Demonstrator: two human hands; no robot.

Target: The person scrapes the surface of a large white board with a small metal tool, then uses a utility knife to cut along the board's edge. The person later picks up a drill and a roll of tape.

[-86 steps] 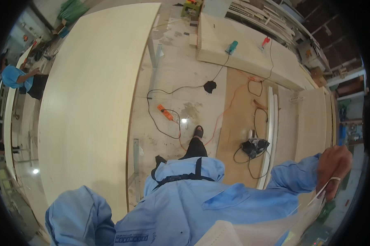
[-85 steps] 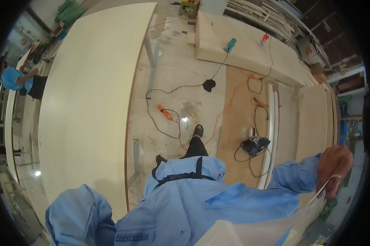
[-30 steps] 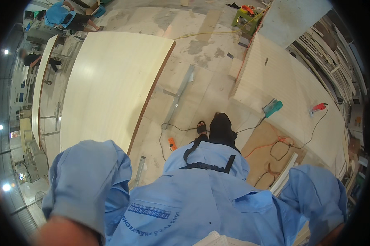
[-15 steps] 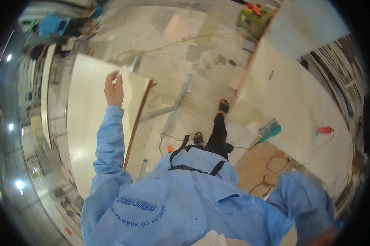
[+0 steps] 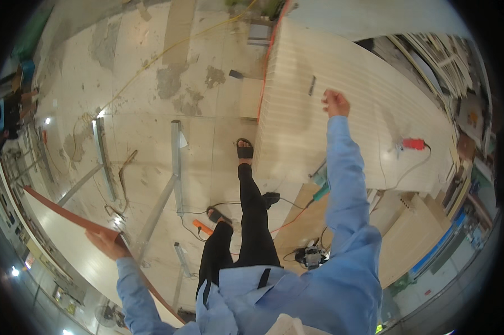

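Note:
At the lower left, my left hand point(image 5: 108, 244) is closed on the brown edge of a white panel point(image 5: 67, 251), which is tilted; part of the fingers is hidden at the edge. My right hand point(image 5: 337, 103) is raised over a stack of pale boards point(image 5: 369, 134), its fingers loosely curled and apart, with nothing seen in them. Close to it on the boards lies a small dark bar-shaped piece point(image 5: 313, 85). A teal power tool point(image 5: 320, 183) is beside my right forearm.
A red power tool point(image 5: 414, 144) with a cord lies on the boards. Metal stands point(image 5: 176, 156) and an orange object point(image 5: 202, 227) are on the floor among cords. A yellow cord point(image 5: 168, 51) crosses the floor ahead. Offcuts point(image 5: 436, 64) are piled at the far right.
My view has swung to the right. My left hand, earlier above the panel's face, is now at its brown edge, and the panel has tilted. My right arm has come forward over the boards.

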